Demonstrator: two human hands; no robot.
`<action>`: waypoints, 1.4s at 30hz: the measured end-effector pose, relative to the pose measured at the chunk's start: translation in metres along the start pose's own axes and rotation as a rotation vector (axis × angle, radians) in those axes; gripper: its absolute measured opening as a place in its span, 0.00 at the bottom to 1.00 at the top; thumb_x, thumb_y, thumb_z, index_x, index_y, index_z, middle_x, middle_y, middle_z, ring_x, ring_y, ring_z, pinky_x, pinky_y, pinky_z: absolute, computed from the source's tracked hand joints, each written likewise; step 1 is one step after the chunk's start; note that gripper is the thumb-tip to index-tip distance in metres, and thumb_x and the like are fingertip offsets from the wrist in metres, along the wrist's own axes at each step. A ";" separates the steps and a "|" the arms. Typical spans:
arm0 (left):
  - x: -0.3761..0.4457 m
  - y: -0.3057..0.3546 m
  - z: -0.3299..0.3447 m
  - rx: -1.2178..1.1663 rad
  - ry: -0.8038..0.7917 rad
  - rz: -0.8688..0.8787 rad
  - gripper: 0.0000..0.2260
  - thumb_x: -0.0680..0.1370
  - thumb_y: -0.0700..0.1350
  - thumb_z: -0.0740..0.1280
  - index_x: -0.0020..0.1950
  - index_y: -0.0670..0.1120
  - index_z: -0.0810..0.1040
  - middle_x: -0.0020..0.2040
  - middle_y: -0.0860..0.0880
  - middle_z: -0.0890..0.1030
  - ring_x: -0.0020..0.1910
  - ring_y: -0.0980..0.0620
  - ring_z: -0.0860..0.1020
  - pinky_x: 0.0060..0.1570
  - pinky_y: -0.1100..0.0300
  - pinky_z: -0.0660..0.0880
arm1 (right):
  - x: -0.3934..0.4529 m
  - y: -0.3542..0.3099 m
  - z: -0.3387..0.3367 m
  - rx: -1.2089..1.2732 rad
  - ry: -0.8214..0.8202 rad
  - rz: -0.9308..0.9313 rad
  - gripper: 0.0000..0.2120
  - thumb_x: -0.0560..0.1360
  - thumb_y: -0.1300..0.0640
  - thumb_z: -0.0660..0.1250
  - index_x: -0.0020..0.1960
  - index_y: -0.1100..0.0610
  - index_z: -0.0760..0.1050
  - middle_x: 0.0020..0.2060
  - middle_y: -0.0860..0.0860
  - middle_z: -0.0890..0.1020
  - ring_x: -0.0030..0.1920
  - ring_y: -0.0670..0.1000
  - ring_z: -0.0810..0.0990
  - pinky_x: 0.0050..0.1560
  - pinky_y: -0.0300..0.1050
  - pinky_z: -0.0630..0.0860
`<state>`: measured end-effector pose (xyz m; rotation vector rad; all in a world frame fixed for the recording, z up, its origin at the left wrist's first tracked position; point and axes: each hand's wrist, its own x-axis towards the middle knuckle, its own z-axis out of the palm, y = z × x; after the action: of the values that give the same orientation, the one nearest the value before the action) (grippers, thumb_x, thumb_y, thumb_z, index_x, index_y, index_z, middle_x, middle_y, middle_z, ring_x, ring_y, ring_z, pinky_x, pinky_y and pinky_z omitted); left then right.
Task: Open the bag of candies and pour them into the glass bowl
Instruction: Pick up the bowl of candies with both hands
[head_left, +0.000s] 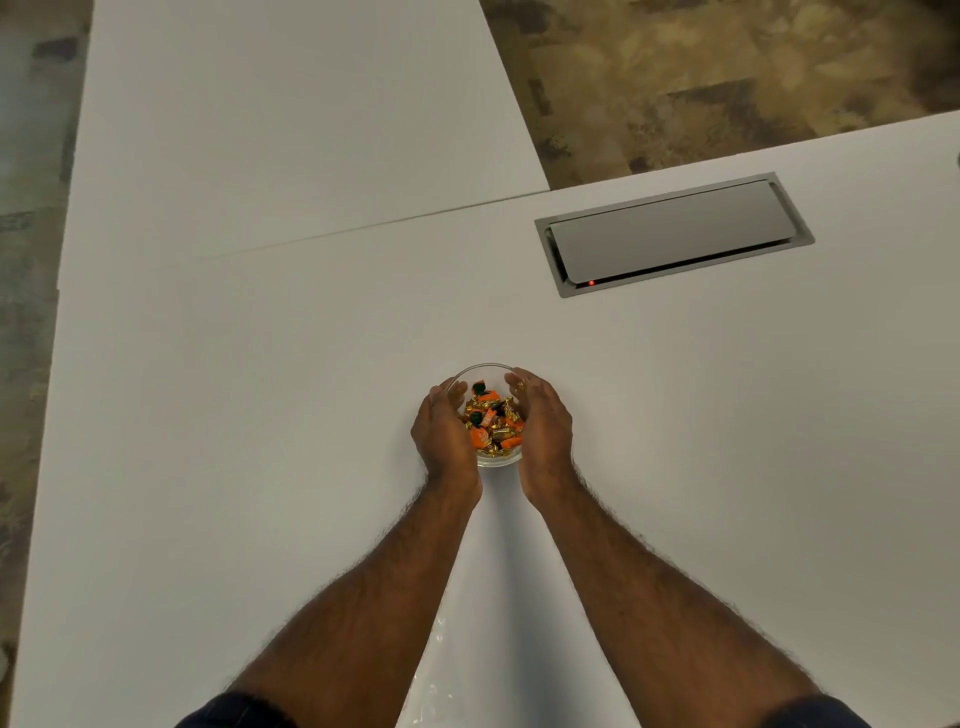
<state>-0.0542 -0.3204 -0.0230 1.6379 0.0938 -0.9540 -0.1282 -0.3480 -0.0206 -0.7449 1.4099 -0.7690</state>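
Note:
A small glass bowl (485, 370) stands on the white table (260, 415) in the middle of the view. Inside it lie several wrapped candies (491, 423) in orange, gold and green. My left hand (444, 434) cups the bowl's left side and my right hand (543, 428) cups its right side, fingers curled around the glass. Both forearms reach in from the bottom edge. No candy bag is in view.
A grey metal cable hatch (675, 234) with a small red light is set into the table at the right rear. A seam (363, 226) joins a second table top behind. Patterned carpet (727, 78) lies beyond.

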 end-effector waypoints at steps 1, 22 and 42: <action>-0.003 0.001 0.001 0.004 -0.007 0.007 0.15 0.83 0.49 0.54 0.51 0.52 0.81 0.50 0.53 0.85 0.48 0.58 0.81 0.35 0.69 0.74 | -0.002 -0.003 -0.002 -0.001 0.003 -0.003 0.13 0.81 0.52 0.55 0.48 0.41 0.78 0.61 0.48 0.81 0.60 0.52 0.78 0.62 0.53 0.77; -0.113 -0.002 0.153 0.152 -0.453 0.024 0.14 0.82 0.50 0.55 0.58 0.48 0.77 0.58 0.49 0.82 0.53 0.53 0.77 0.46 0.59 0.72 | 0.007 -0.097 -0.171 0.216 0.266 -0.117 0.12 0.78 0.52 0.64 0.61 0.52 0.78 0.58 0.51 0.82 0.56 0.53 0.81 0.51 0.48 0.80; -0.104 -0.086 0.290 0.433 -0.554 0.094 0.13 0.82 0.48 0.54 0.55 0.48 0.78 0.60 0.46 0.80 0.54 0.51 0.74 0.53 0.57 0.69 | 0.103 -0.089 -0.292 0.173 0.302 -0.059 0.12 0.82 0.53 0.56 0.62 0.53 0.73 0.68 0.54 0.75 0.68 0.57 0.72 0.72 0.58 0.67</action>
<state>-0.3208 -0.4959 -0.0222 1.6799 -0.5978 -1.3864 -0.4204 -0.4827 -0.0132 -0.5533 1.5710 -1.0687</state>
